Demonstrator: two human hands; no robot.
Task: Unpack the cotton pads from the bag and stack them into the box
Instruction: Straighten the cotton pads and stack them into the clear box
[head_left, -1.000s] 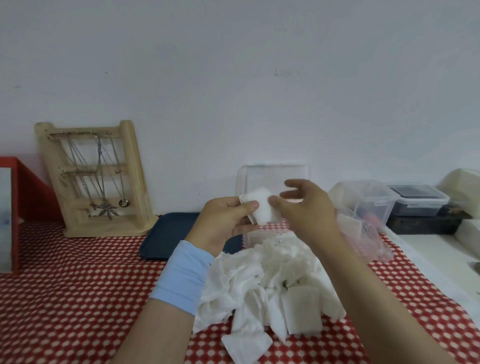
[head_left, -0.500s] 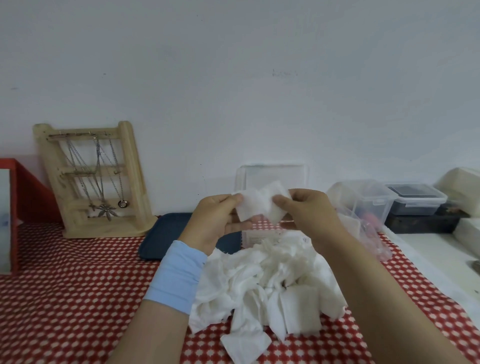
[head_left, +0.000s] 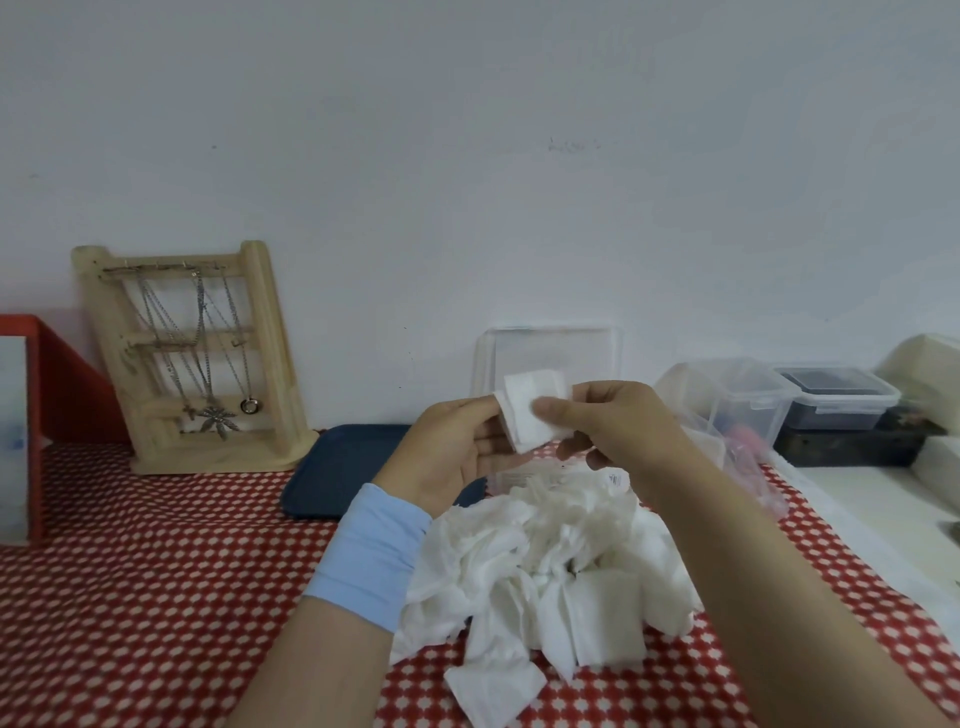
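Note:
A loose heap of white cotton pads (head_left: 550, 566) lies on the red checked tablecloth in front of me. Above it I hold a few flat pads (head_left: 530, 410) between both hands. My left hand (head_left: 447, 457) pinches their left edge and my right hand (head_left: 618, 426) pinches the right side with the thumb on top. Behind the hands stands the clear plastic box (head_left: 550, 353) with its lid upright; its lower part is hidden by my hands and the heap. A crumpled clear bag (head_left: 748, 457) lies to the right.
A dark blue tray (head_left: 337, 473) lies left of the box. A wooden jewellery stand (head_left: 192, 358) with necklaces leans at the back left, beside a red frame (head_left: 47, 415). Lidded plastic containers (head_left: 831, 395) sit at the right by the white wall.
Both hands have lifted the held pads slightly and straightened them flat; my right thumb now presses on their front face. The heap has not moved.

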